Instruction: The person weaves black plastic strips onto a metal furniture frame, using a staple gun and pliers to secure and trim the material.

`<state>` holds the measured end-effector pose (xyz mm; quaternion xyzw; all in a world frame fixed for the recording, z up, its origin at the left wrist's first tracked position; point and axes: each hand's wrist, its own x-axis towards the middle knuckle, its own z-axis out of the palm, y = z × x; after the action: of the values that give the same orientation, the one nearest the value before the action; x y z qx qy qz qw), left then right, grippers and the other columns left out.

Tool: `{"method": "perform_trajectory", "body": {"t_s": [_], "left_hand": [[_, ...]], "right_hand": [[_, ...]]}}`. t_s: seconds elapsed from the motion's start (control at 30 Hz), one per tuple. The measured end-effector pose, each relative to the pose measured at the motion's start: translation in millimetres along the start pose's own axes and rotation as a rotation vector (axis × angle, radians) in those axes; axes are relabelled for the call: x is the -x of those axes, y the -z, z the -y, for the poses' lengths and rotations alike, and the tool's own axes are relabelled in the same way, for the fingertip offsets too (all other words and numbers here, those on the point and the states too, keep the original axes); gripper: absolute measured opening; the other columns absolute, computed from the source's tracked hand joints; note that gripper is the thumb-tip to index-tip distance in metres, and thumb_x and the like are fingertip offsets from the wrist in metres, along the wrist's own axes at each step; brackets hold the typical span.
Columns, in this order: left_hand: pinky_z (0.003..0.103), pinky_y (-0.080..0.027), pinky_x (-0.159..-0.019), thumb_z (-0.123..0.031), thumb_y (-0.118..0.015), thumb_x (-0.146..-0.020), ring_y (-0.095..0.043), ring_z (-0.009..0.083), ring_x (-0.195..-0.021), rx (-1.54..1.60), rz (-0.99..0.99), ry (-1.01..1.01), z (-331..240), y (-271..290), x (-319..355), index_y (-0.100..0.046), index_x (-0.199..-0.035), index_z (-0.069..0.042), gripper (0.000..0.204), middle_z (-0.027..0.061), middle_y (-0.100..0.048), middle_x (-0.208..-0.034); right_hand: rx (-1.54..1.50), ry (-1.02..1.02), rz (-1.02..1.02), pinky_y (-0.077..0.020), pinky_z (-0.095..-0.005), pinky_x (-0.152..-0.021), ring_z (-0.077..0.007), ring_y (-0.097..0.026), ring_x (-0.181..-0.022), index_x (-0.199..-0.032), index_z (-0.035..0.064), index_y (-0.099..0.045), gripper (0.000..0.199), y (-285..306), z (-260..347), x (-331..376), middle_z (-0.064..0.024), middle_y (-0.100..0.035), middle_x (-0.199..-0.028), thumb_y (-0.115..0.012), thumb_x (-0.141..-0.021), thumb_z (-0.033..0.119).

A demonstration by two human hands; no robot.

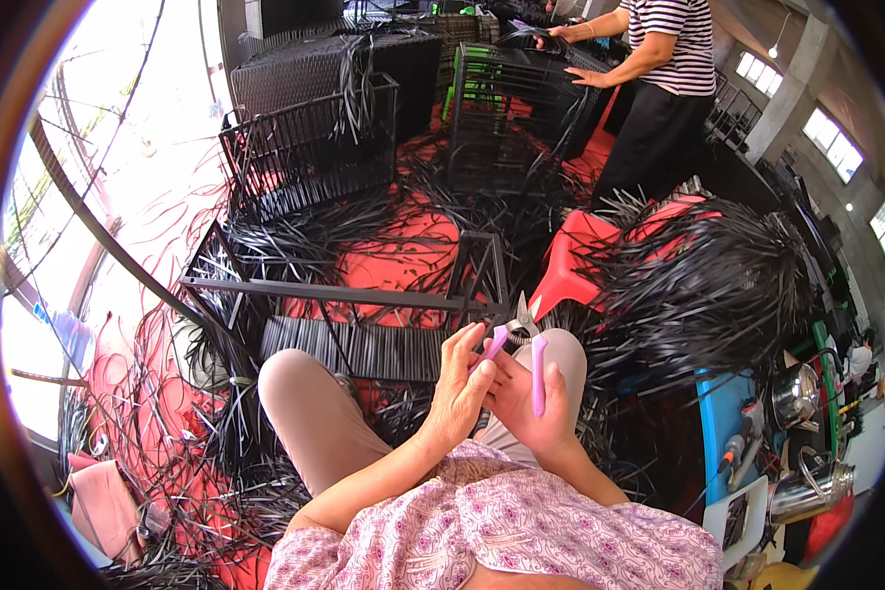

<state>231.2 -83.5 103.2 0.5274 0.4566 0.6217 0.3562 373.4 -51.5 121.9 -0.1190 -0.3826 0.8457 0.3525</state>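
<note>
A pair of pruning shears (539,379) with pink-purple handles lies in my right hand (523,411), palm turned up. Its handles are spread and its metal blades point away from me, above my right knee. My left hand (452,388) is beside it, fingers stretched out, with its fingertips close to the left handle and against my right fingers. Whether the left hand touches the handle itself I cannot tell. Just beyond my knees stands a black metal frame (334,292) with a partly woven panel (364,349) of dark strips low inside it.
A large bundle of black strips (728,285) lies over a red plastic stool (572,258) at right. Loose strips cover the red floor (393,261). A blue stool (720,418) with tools and a steel kettle (811,492) are near right. Another person (664,59) handles a black frame (521,108) behind.
</note>
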Motion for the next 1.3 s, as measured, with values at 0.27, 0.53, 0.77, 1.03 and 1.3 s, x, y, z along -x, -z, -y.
{"method": "perform_trajectory", "body": {"t_s": [0.27,0.53,0.77,1.03,1.3], "left_hand": [[0.037,-0.035,-0.112,-0.036,-0.048,-0.105,-0.043,0.0254,-0.135,0.078,-0.057,0.04,2.7,-5.3,-1.2,-0.035,-0.153,-0.002,0.06,0.0137,-0.039,-0.145],[0.035,-0.042,-0.105,-0.027,-0.05,-0.104,-0.049,0.0235,-0.122,0.131,-0.057,0.111,16.2,0.4,3.6,-0.033,-0.153,-0.001,0.058,0.0163,-0.036,-0.145],[0.039,-0.035,-0.114,-0.03,-0.046,-0.106,-0.041,0.0277,-0.137,0.136,-0.102,0.155,29.6,-8.0,5.1,-0.03,-0.154,-0.002,0.058,0.018,-0.036,-0.149],[0.039,-0.035,-0.113,-0.043,-0.039,-0.109,-0.04,0.0273,-0.14,0.193,-0.232,0.287,17.4,-11.8,-0.2,-0.032,-0.154,-0.003,0.061,0.0184,-0.041,-0.15],[0.034,-0.044,-0.105,-0.043,-0.038,-0.11,-0.052,0.0235,-0.129,0.18,-0.204,0.265,11.0,-15.5,6.9,-0.031,-0.153,-0.001,0.061,0.0144,-0.048,-0.143]], "right_hand": [[-0.01,0.007,-0.004,-0.0329,-0.0472,-0.115,-0.0301,-0.042,-0.141,-0.155,0.0037,-0.03,0.099,4.9,-0.3,-4.7,-0.019,-0.043,-0.152,-0.036,-0.091,0.079],[-0.046,-0.014,-0.015,-0.0333,-0.0475,-0.114,-0.0279,-0.043,-0.139,-0.155,0.0054,-0.03,0.099,4.0,-10.2,-5.2,-0.0132,-0.045,-0.149,-0.033,-0.091,0.081],[-0.038,-0.025,-0.026,-0.0337,-0.0457,-0.113,-0.0262,-0.04,-0.141,-0.158,0.0047,-0.021,0.103,7.4,-10.1,-0.1,-0.0117,-0.037,-0.157,-0.036,-0.091,0.081],[0.057,0.027,0.026,-0.0298,-0.0443,-0.117,-0.0257,-0.033,-0.146,-0.16,0.0027,-0.015,0.109,2.9,-15.8,1.2,-0.0121,-0.03,-0.161,-0.044,-0.088,0.08],[0.191,0.029,-0.02,-0.0287,-0.0435,-0.118,-0.0253,-0.036,-0.144,-0.159,0.0029,-0.02,0.107,7.6,-17.6,4.4,-0.0112,-0.033,-0.159,-0.055,-0.087,0.074]]}}
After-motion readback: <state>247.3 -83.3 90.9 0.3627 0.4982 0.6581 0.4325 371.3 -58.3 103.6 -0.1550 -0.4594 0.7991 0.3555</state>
